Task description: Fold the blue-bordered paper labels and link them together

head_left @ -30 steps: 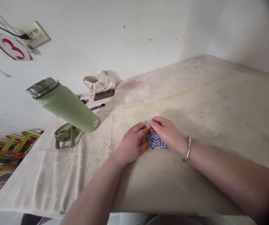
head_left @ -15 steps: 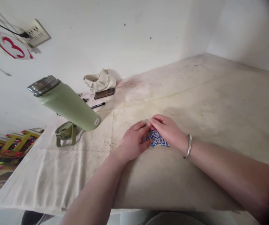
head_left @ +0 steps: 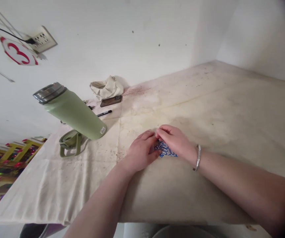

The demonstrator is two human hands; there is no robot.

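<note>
A small flat piece with blue-and-white lettering lies on the cloth between my two hands, partly covered by both. Its exact kind cannot be told. My left hand rests flat over its left side, fingers stretched forward and thumb touching the lettering. At the far edge of the piece, my right hand is closed in a pinch, thumb against forefinger, close to the left fingertips. Whatever sits in that pinch is hidden. A silver bracelet circles the right wrist.
A green tumbler stands left on the cloth-covered table, beside its green lid. Behind are a pen, a phone and a white bag by the wall. A power outlet is at upper left.
The view has shifted slightly. My right hand has turned a little and moved slightly left, with its pinch still at the far edge of the lettered piece. My left hand stays flat.
</note>
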